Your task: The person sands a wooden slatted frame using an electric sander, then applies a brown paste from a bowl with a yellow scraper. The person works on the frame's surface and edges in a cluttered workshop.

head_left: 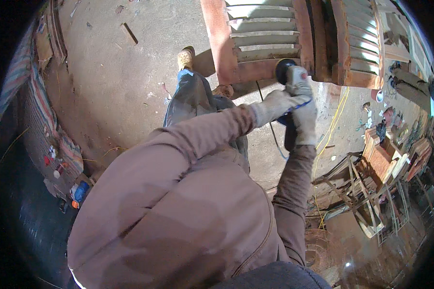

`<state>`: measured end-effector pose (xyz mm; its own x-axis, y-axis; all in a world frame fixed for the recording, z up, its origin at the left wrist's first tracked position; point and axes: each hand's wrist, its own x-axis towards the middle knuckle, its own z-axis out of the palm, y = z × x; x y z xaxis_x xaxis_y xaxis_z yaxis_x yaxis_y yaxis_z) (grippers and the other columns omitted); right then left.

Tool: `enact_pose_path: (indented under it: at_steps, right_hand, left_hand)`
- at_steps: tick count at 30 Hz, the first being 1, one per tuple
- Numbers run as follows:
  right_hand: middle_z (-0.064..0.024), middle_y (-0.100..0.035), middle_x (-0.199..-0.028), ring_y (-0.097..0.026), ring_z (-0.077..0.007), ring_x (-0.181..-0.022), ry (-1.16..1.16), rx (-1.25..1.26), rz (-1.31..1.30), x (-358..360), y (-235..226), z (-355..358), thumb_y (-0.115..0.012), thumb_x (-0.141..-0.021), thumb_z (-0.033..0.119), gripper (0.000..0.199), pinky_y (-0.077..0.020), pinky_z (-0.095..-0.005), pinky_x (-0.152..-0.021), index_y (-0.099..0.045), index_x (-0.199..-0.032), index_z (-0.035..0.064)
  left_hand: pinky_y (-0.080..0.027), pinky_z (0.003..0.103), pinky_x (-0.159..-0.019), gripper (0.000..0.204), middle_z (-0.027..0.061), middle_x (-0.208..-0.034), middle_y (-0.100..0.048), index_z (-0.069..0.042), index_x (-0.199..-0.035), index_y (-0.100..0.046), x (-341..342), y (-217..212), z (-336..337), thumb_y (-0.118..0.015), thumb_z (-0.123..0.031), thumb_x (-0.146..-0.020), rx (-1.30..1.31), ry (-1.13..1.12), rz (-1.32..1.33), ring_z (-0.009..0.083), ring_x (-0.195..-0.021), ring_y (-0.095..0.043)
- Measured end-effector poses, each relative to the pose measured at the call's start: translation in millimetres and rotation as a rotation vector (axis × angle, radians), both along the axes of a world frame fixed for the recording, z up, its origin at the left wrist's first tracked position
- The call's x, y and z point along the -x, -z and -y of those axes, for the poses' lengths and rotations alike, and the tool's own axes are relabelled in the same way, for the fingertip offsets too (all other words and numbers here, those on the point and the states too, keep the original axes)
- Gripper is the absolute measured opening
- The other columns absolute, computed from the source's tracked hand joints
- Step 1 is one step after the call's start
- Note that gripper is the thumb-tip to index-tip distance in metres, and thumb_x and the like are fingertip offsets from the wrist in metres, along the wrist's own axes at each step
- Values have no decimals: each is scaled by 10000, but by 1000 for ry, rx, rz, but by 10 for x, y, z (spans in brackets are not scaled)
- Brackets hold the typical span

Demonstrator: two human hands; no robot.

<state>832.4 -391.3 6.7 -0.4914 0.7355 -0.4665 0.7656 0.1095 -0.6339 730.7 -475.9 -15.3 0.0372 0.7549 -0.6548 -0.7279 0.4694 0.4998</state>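
Both my hands wear light grey work gloves and are closed on an angle grinder (298,83) with a grey head. My left hand (273,107) grips it from the left side, and my right hand (305,124) wraps round its body closer to me. The grinder's dark round disc (285,71) stands at the lower rail of a louvred wooden shutter (255,72); whether it touches the wood I cannot tell. Reddish-brown bare wood shows on the shutter's frame, and its slats are pale. A dark cable (274,132) hangs below the grinder.
A second louvred shutter (345,58) stands to the right. Yellow cords (333,126) run along the concrete floor (115,72). Scrap wood and frames (371,168) pile up at the right. A striped tarp (50,111) lies at the left, and a wood offcut (129,33) is on the floor.
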Motion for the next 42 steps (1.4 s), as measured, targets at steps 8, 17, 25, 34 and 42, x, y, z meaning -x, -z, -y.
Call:
enact_pose_path:
  at_steps: [8,17,25,34,42]
  right_hand:
    - [-279,-731,-980,-712,-461,-960,-213,-113,160,525,-288,734,-790,-794,458,701,-555,-527,-808,-561,-1300,30]
    - [-295,-725,-989,-700,-489,-954,-382,-176,160,1208,-352,462,-761,-811,495,688,-551,-543,-820,-566,-1298,50]
    - [-256,-729,-1098,-693,-448,-1077,-174,-140,95,610,-65,-287,-790,-800,405,582,-542,-497,-868,-622,-1247,73]
    - [-184,-761,-1057,-733,-307,-942,-157,-107,-109,181,364,-816,-755,-845,367,449,-553,-401,-829,-717,-1167,55]
    - [-289,-718,-1033,-690,-494,-992,-310,-106,172,1195,-413,414,-741,-839,420,552,-544,-543,-836,-588,-1246,80]
  left_hand:
    - [-591,300,-793,298,50,-1100,-742,-35,-1191,-717,237,-16,1011,-781,-156,-926,19,-384,163,148,-918,-713]
    - [-626,341,-678,395,106,-1083,-733,-20,-1177,-679,632,-167,784,-797,-290,-913,109,-559,14,198,-861,-737]
    - [-620,375,-601,520,115,-999,-747,-19,-1175,-697,442,-88,-60,-824,-422,-871,77,-234,88,229,-754,-739]
    - [-603,352,-760,671,145,-1018,-750,15,-1118,-741,550,-57,-676,-810,-582,-821,-49,25,-246,215,-885,-733]
    - [-620,333,-713,415,71,-1118,-731,-22,-1238,-686,724,-181,684,-786,-281,-928,72,-486,13,184,-851,-733]
